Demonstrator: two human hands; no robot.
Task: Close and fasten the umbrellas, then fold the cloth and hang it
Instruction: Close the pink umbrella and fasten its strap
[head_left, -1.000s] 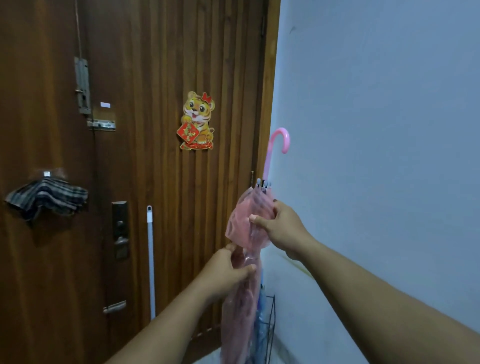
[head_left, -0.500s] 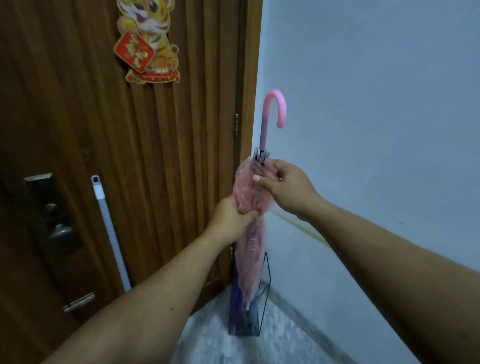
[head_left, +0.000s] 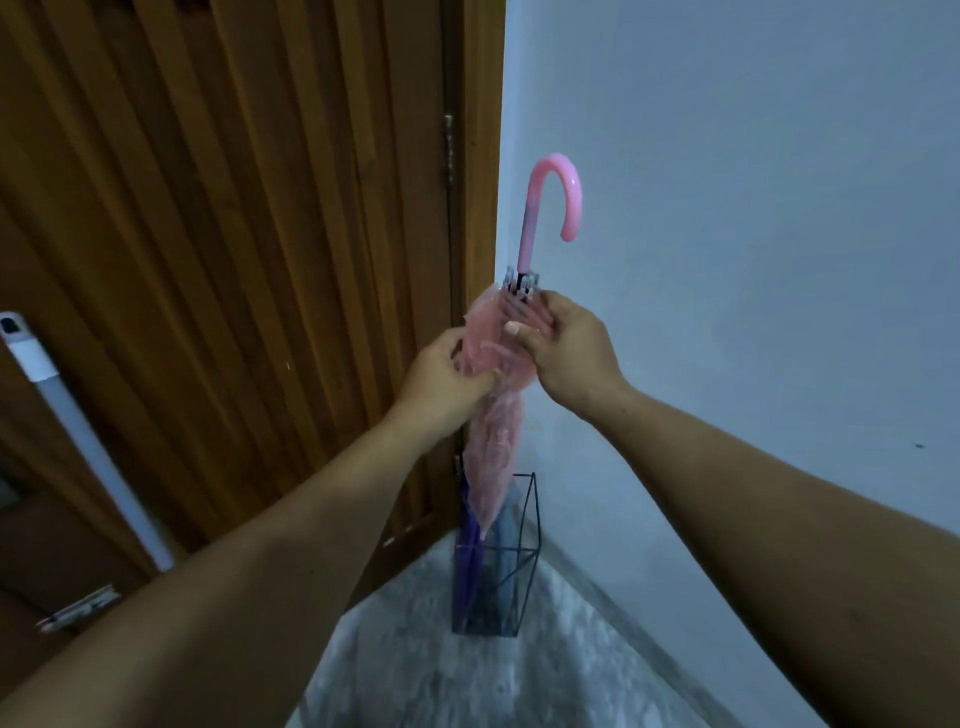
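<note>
Umbrella (head_left: 497, 415), pink and see-through, stands upright in the corner between the wooden door (head_left: 234, 234) and the pale wall (head_left: 753, 208), hooked handle (head_left: 553, 195) up, tip down in a black wire stand (head_left: 524, 551) on the floor. Canopy is collapsed but loose and crinkled, not yet strapped.

Left hand (head_left: 441, 376) pinches a gathered fold of the plastic at the upper canopy. Right hand (head_left: 563, 348) grips the bundle just below the rib ends, thumb laid across the folds.

Handling, as I judge it: light overall, thin slick film that slides and springs open if let go; ribs stiff but thin and likely to bend. Best hold looks to be around the upper canopy, squeezing the folds against the shaft while the other hand wraps the strap. Strap itself I cannot pick out.

Other umbrellas, bluish and purple, sit in the stand. A white pole (head_left: 78, 415) leans on the door.
</note>
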